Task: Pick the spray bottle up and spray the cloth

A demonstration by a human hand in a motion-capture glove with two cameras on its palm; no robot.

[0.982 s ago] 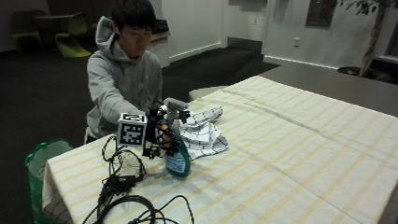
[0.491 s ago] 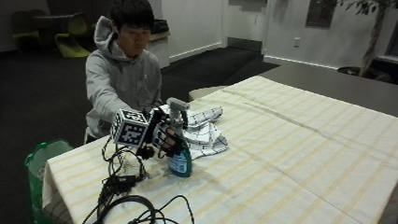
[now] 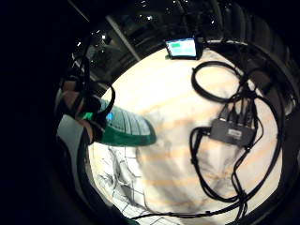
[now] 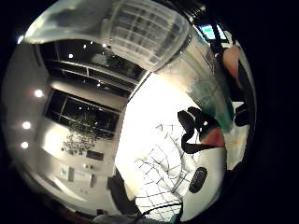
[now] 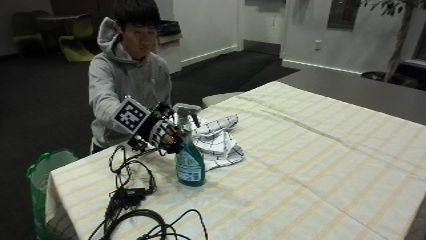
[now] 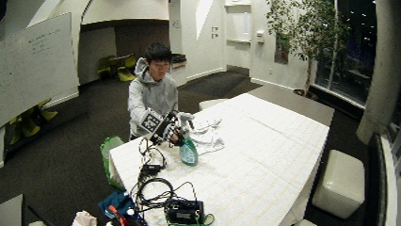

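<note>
A person in a grey hooded top sits at the surface point(image 5: 319, 165), which is draped in a pale cloth with thin yellow stripes; the gloved right hand point(image 5: 162, 134) is curled round the neck of the spray bottle point(image 5: 189, 159), just under its grey-white trigger head; the bottle is translucent teal plastic, waisted and ribbed towards the neck, with a blue label, and it appears to stand upright with its base on the surface near the person's edge; just beyond it, touching or nearly so, lies the cloth point(image 5: 216, 141), white with a thin dark check, crumpled into soft folds; in the thumb-side palm view the bottle's clear ribbed body point(image 4: 205, 79) fills the space beside the fingers, with the checked cloth point(image 4: 161, 175) below; on the near side of the bottle a tangle of black cables point(image 5: 136, 210) loops across the surface, and a small black hub point(image 3: 229, 132) sits among them; a green bin point(image 5: 45, 172) stands by the surface's corner.
</note>
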